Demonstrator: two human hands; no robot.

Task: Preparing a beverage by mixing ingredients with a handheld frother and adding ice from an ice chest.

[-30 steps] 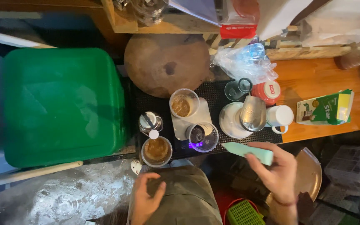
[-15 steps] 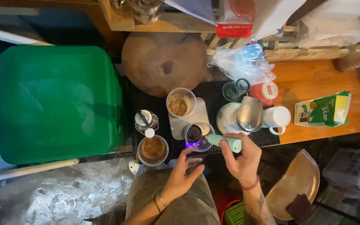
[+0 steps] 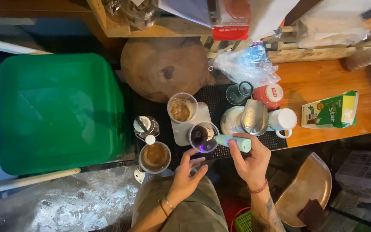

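Observation:
My right hand (image 3: pixel 250 160) grips a pale green handheld frother (image 3: pixel 233 142), its tip in a clear cup of dark drink (image 3: pixel 202 136) that glows purple at the base. My left hand (image 3: pixel 188 175) is just below that cup, fingers spread, close to its base and holding nothing. The cup stands partly on a small white scale (image 3: pixel 184 127) that also carries a plastic cup of brown drink (image 3: pixel 182 108). Left of them are a small glass press pot (image 3: pixel 145 127) and a jar of brown liquid (image 3: pixel 154 156).
A black bar mat (image 3: pixel 213 100) lies on the wooden counter (image 3: pixel 314 75). On it are a metal pitcher (image 3: pixel 254 117), white mug (image 3: pixel 283 120), red cup (image 3: pixel 268 94), and glass (image 3: pixel 239 92). A green carton (image 3: pixel 330 110), round wooden board (image 3: pixel 165 66), and green bin lid (image 3: pixel 59 109) are nearby.
My right hand brought the frother from the right to the clear cup. My left hand rose from my lap to just below that cup.

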